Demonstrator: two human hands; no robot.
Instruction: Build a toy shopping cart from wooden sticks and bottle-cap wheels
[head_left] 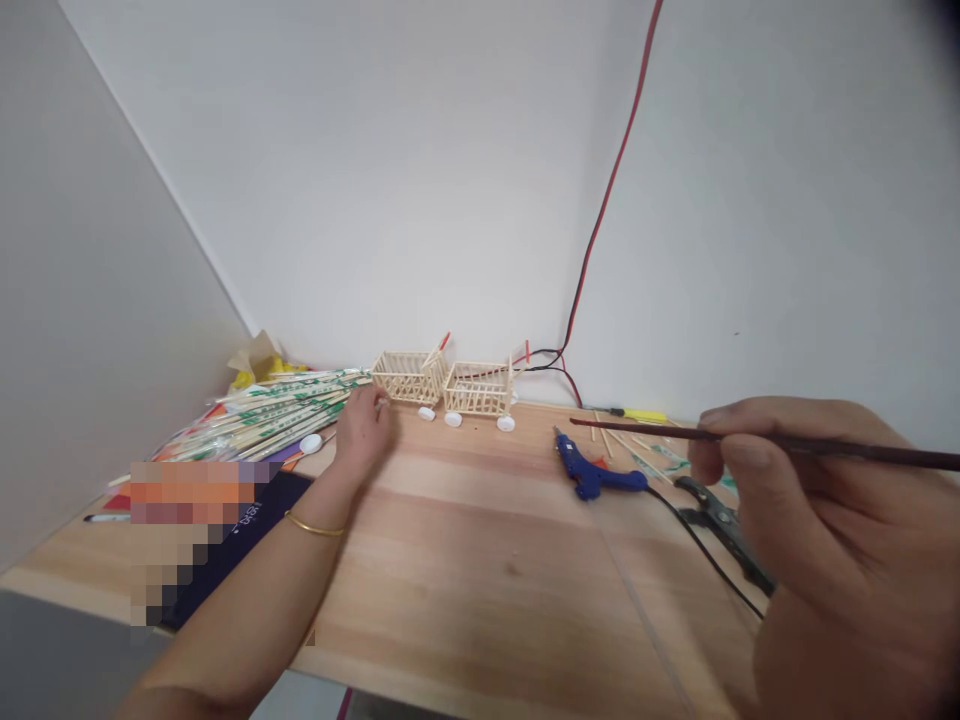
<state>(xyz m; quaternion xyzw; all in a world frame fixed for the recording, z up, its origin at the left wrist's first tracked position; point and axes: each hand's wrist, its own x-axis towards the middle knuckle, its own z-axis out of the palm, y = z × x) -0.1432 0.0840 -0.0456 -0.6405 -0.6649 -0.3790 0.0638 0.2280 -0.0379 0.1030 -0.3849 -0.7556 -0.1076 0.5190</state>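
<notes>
Brown stick (750, 440) pinched in our right hand (825, 540), long axis left-right, tip toward wooden carts (480, 390) by the wall; left hand (364, 430) nearer them, curled beside chopstick pile (277, 415), grip we can't tell

The middle of the wooden table (480, 560) lies bare, open for a hand to pass. Wrapped chopsticks (277, 412) crowd the left; stick carts (442, 385) line the wall; a glue gun (592, 470) and pliers (724, 525) block the right.
</notes>
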